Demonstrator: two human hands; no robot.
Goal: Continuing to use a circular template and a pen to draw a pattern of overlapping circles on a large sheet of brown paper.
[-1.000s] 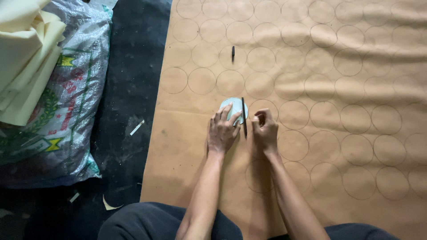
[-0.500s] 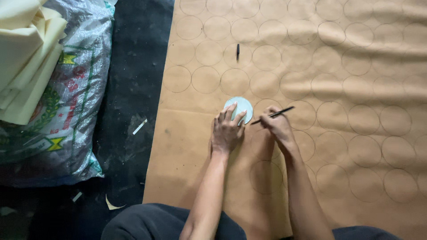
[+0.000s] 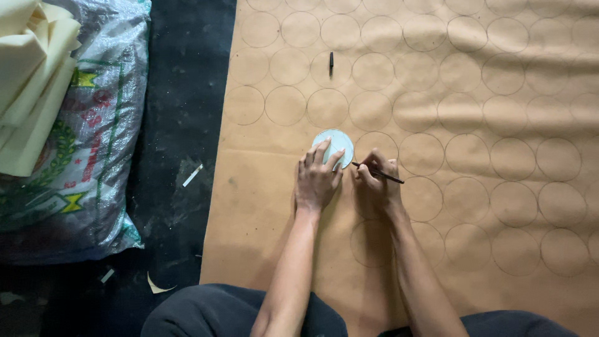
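Floor: dark, gritty floor [image 3: 181, 112] with a few pale paper scraps, running down the left of the brown sheet.
Sheet: large brown paper sheet [image 3: 262, 206] spread flat; most of it already carries rows of drawn circles [image 3: 373, 70], while the strip along its near-left edge is bare, so much tracing looks done and some room is left.
Sack: woven plastic sack [image 3: 93, 156] at far left, with folded cream foam sheets [image 3: 28, 81] lying on top of it.
Left hand: left hand [image 3: 318, 178] lies flat, fingers spread and pressing down on the disc; it grips nothing.
Disc: round pale-blue disc [image 3: 334, 145] sits on the paper at the near end of the circle rows, partly under those fingers.
Right hand: right hand [image 3: 376, 181] is pinched closed around a thin dark pen [image 3: 379, 174], its tip seemingly at the disc's right edge, though contact is hard to tell.
Spare pen: another small dark marker [image 3: 331, 62] lies apart, farther up the sheet.
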